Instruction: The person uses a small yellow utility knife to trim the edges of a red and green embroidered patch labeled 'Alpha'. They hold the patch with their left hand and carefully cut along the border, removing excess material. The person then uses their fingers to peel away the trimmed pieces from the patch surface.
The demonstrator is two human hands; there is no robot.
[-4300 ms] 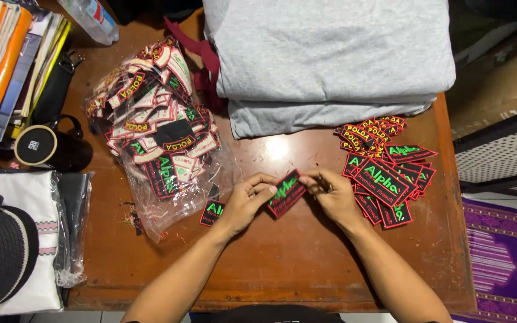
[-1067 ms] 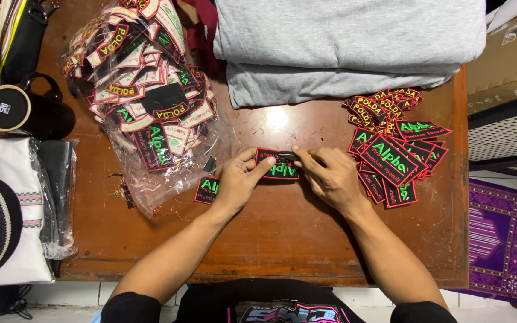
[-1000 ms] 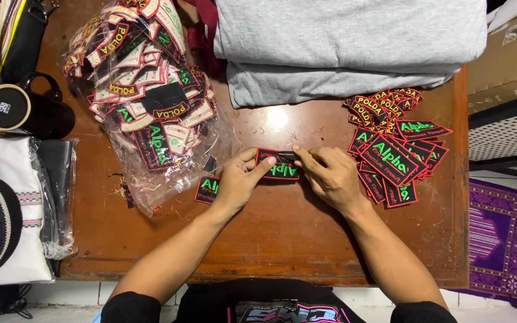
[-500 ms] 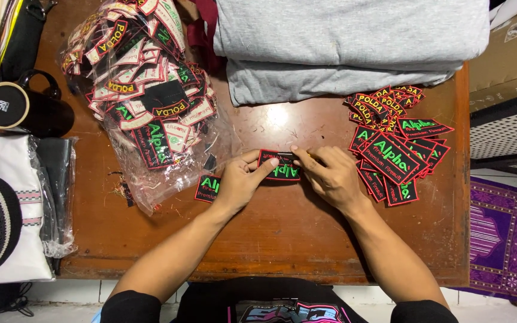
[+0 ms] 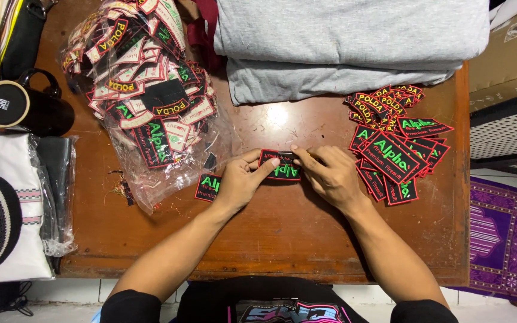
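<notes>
Work surface: brown wooden table (image 5: 282,239), seen from above; every item below rests on it or beside it.
Folded cloth: stack of grey fabric (image 5: 348,42) along the far edge, well apart from the hands, so the middle of the table stays free for handling.
Bulk supply: clear plastic bag (image 5: 145,101) at far left, mouth turned toward the person; it is packed with rectangular embroidered patches, black and cream with red borders, yellow or green lettering.
Sorted stack: pile of patches (image 5: 396,143) at right, just beside the right hand; small yellow-lettered ones at the far end, larger black patches with green script and red edging fanned out in front, face up.
Mug: black mug (image 5: 22,104) with a pale rim, at the left edge, apart from the work.
Left hand (image 5: 240,179): fingers narrowed onto the left end of the held patch, thumb and forefinger pinching its edge.
Right hand (image 5: 327,173): fingertips closed on the right end of the same piece; the two-ended grip appears to keep it flat and taut.
Held patch (image 5: 279,165): black rectangle, red border, green lettering, at table centre between both hands, low over the wood.
Loose patch (image 5: 209,186): same type, lying flat just left of the left hand, near the bag mouth.
</notes>
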